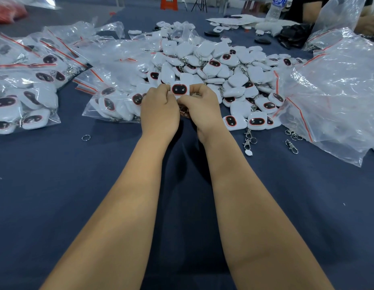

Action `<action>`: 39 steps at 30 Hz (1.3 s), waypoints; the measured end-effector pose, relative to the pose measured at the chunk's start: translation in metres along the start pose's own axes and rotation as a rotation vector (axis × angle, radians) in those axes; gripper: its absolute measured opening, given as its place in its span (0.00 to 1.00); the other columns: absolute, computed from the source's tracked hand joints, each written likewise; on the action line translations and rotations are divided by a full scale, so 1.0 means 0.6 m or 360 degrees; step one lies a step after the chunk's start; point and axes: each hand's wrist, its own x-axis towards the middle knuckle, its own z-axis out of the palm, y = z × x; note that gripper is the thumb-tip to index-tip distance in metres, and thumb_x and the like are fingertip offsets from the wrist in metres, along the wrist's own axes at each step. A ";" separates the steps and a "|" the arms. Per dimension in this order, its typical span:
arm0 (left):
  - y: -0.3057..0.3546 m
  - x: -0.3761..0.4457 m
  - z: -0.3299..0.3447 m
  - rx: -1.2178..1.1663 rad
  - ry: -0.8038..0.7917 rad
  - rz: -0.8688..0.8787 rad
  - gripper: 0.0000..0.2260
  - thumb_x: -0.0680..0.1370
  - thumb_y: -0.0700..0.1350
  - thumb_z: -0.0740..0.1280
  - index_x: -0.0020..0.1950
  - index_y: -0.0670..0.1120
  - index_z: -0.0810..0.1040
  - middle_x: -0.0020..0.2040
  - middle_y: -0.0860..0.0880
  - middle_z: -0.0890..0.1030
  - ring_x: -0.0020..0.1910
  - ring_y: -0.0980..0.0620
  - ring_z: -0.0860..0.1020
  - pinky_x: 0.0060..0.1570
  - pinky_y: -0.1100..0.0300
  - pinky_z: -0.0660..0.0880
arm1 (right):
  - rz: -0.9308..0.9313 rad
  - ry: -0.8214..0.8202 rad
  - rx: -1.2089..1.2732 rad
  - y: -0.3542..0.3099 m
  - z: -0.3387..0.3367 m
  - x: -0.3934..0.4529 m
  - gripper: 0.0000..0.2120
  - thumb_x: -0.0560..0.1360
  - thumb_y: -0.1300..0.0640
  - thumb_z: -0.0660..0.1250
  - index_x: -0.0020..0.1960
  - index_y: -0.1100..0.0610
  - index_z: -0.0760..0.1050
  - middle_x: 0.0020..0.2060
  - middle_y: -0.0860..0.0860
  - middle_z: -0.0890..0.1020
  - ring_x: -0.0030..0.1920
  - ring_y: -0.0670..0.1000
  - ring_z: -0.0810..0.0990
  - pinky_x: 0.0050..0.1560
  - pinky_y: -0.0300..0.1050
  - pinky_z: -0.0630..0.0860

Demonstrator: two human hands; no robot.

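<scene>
"What have you got there?"

"A small white fob (179, 89) with a dark oval face ringed in red. It sits near the centre of the frame, a little above the middle, with its face turned toward me. My left hand (158, 114) pinches its left edge and my right hand (199, 109) pinches its right edge. Both hands have their fingers curled in, and they touch each other just below the fob."

"Is it lying on the tabletop?"

"I can't tell whether it rests on anything. It is at the near edge of the pile (223, 65) of loose fobs, which spreads from behind my hands toward the right of centre. A bit of metal shows under my hands, but it's too hidden to make out."

"What else is around you?"

"Just beside my left hand lies a clear bag (112, 103) with a red seal strip and fobs inside. More filled bags (24, 84) cover the left edge of the frame. A crumpled heap of clear bags (332, 97) fills the right side.

Below the pile's lower right corner, metal clasps (249, 139) lie on the dark blue tabletop (77, 195). A lone split ring (85, 137) lies below the bag beside my left hand. In the upper right corner stand a water bottle (276, 9) and another person's arm (368, 24)."
</scene>
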 end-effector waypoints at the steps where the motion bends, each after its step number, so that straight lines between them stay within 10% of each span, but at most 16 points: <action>1: 0.001 -0.001 0.000 -0.0031 -0.0013 -0.0008 0.11 0.81 0.42 0.56 0.54 0.41 0.77 0.55 0.42 0.77 0.57 0.43 0.73 0.57 0.50 0.70 | 0.0006 0.0007 0.0001 0.000 0.000 0.000 0.09 0.73 0.70 0.68 0.47 0.58 0.72 0.35 0.52 0.78 0.30 0.44 0.78 0.31 0.35 0.76; 9: 0.003 -0.003 -0.002 -0.0105 -0.0036 -0.0031 0.13 0.80 0.45 0.58 0.35 0.53 0.65 0.46 0.49 0.73 0.49 0.48 0.70 0.46 0.56 0.64 | 0.0045 0.0040 -0.0011 0.003 0.003 0.003 0.10 0.74 0.69 0.67 0.54 0.65 0.74 0.41 0.57 0.79 0.35 0.49 0.78 0.32 0.37 0.77; 18: 0.000 0.000 -0.001 -0.0086 -0.0039 0.0033 0.08 0.80 0.46 0.59 0.49 0.44 0.76 0.49 0.47 0.75 0.53 0.46 0.72 0.46 0.56 0.64 | -0.0022 -0.0094 0.0113 -0.001 0.001 0.002 0.22 0.75 0.70 0.59 0.30 0.51 0.78 0.26 0.47 0.78 0.29 0.44 0.75 0.32 0.38 0.74; 29: -0.002 0.000 0.001 -0.0045 -0.0046 0.0028 0.07 0.79 0.45 0.59 0.43 0.46 0.72 0.48 0.46 0.74 0.50 0.47 0.72 0.45 0.57 0.63 | -0.0057 -0.0042 0.0020 0.005 0.006 0.004 0.09 0.77 0.67 0.60 0.49 0.61 0.79 0.41 0.57 0.80 0.43 0.52 0.76 0.40 0.42 0.74; 39: -0.003 0.001 0.003 -0.0051 -0.0031 0.0031 0.10 0.80 0.47 0.59 0.42 0.44 0.71 0.46 0.48 0.73 0.49 0.47 0.72 0.44 0.56 0.63 | -0.0046 -0.0056 0.0064 0.004 0.007 0.003 0.12 0.75 0.67 0.61 0.40 0.55 0.79 0.40 0.55 0.80 0.41 0.50 0.76 0.40 0.42 0.74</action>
